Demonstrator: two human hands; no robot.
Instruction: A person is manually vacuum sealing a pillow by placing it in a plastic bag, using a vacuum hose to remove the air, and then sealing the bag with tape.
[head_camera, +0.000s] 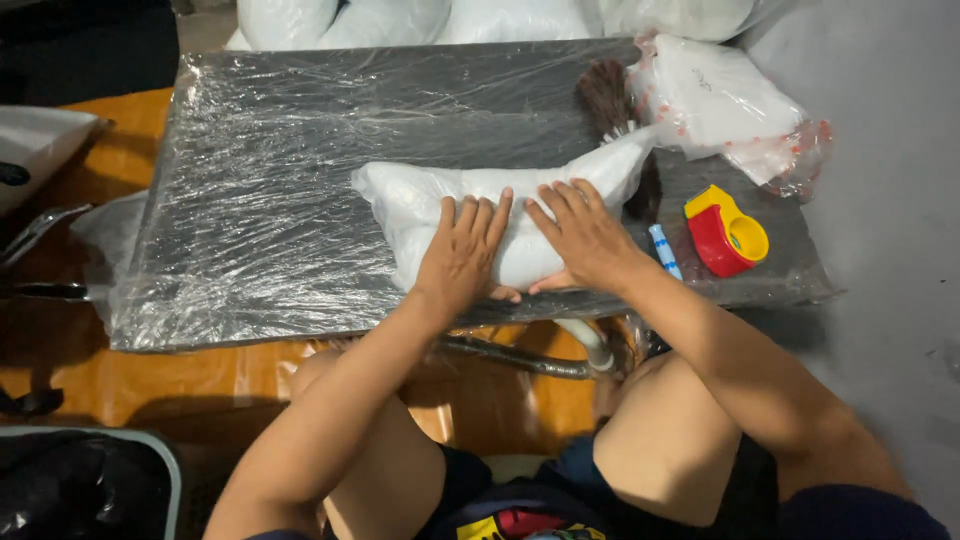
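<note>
A white plastic-wrapped bundle (420, 205) lies on a low dark board covered in clear film (250, 200). My left hand (462, 252) lies flat on the bundle's near side, fingers together, pointing away from me. My right hand (583, 235) presses flat on the bundle just to the right, thumb tucked under its near edge. A dark brown brush-like tuft (603, 95) sticks out past the bundle's far right end.
A red and yellow tape dispenser (727, 233) and a small blue and white tube (664, 251) sit right of my hands. A stack of clear bags (725, 105) lies at the far right. White sacks (400, 18) line the back. My bare knees are below the board.
</note>
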